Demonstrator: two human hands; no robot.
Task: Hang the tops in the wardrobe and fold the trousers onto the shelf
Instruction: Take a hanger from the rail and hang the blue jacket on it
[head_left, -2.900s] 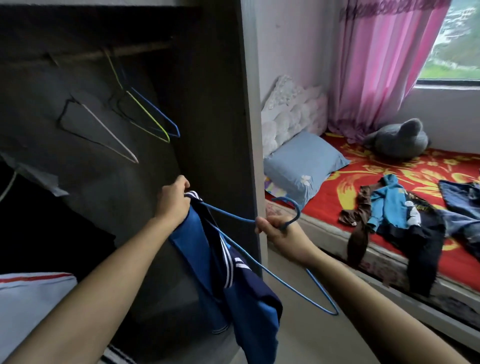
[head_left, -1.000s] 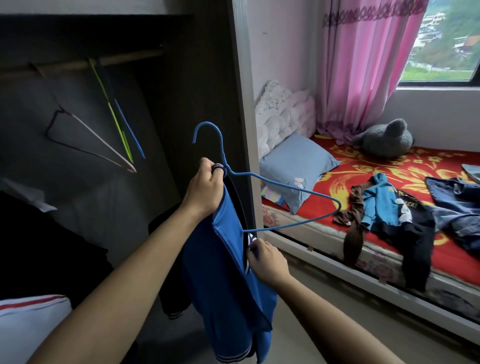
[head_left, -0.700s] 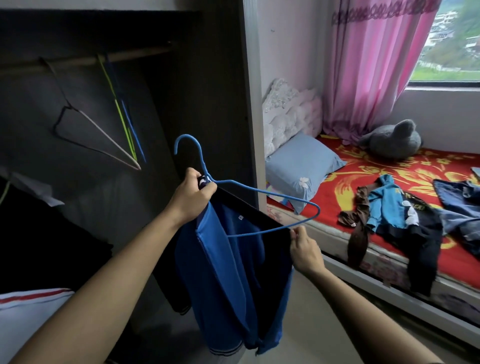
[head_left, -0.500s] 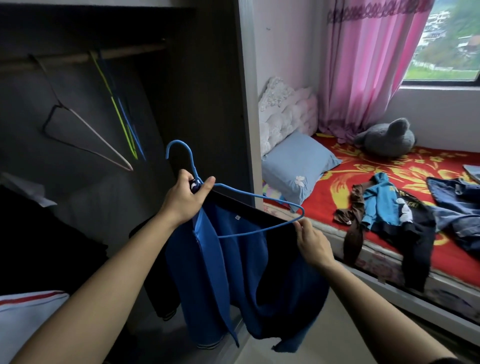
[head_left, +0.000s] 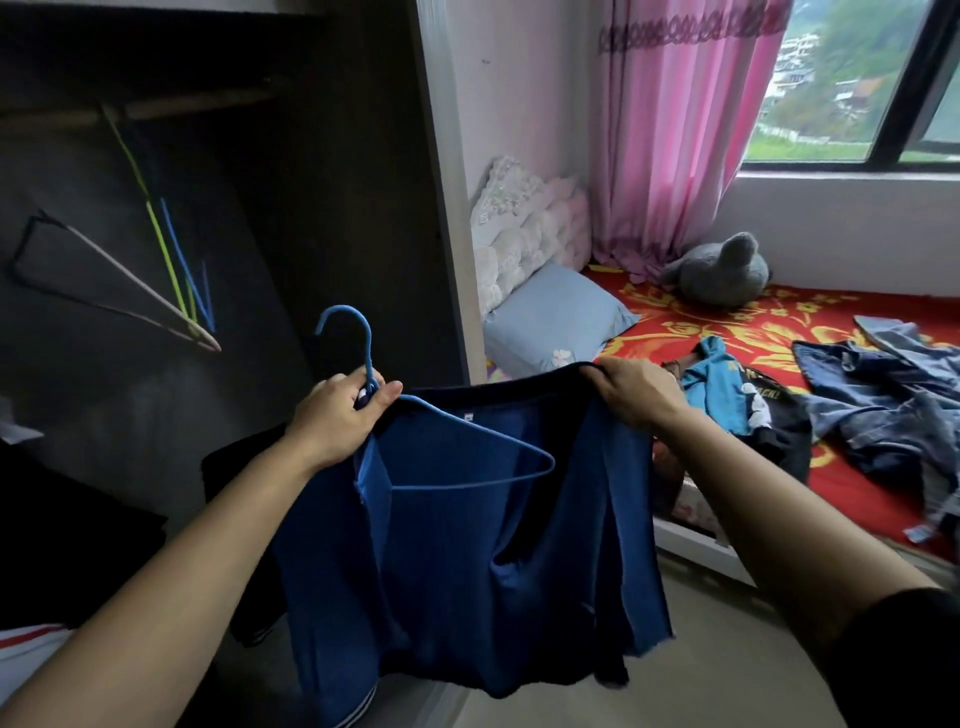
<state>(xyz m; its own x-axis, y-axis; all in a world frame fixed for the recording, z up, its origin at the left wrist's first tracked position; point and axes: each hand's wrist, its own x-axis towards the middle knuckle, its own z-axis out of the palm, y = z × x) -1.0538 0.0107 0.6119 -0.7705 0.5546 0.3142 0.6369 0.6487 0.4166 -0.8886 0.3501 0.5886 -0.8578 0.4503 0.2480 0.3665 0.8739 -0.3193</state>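
Observation:
A blue top (head_left: 467, 561) hangs spread between my hands in front of the open wardrobe (head_left: 291, 218). My left hand (head_left: 340, 415) grips the neck of a blue wire hanger (head_left: 457, 452) together with one end of the top's dark edge. The hanger's triangle lies against the fabric, hook pointing up. My right hand (head_left: 631, 392) pinches the other end of the dark edge, pulling it taut. Several empty wire hangers (head_left: 171, 275) dangle from the wardrobe rail (head_left: 171, 106).
To the right is a bed with a red patterned sheet (head_left: 727, 322). On it lie a light blue top (head_left: 719, 384), dark clothes (head_left: 779, 431), denim trousers (head_left: 883, 395), a blue pillow (head_left: 556, 317) and a grey plush toy (head_left: 722, 270). Pink curtain (head_left: 675, 130) hangs by the window.
My right hand let go of the hanger, took the top's edge and pulled it out to the right, spreading the garment. My left hand keeps hanger and top, now lower.

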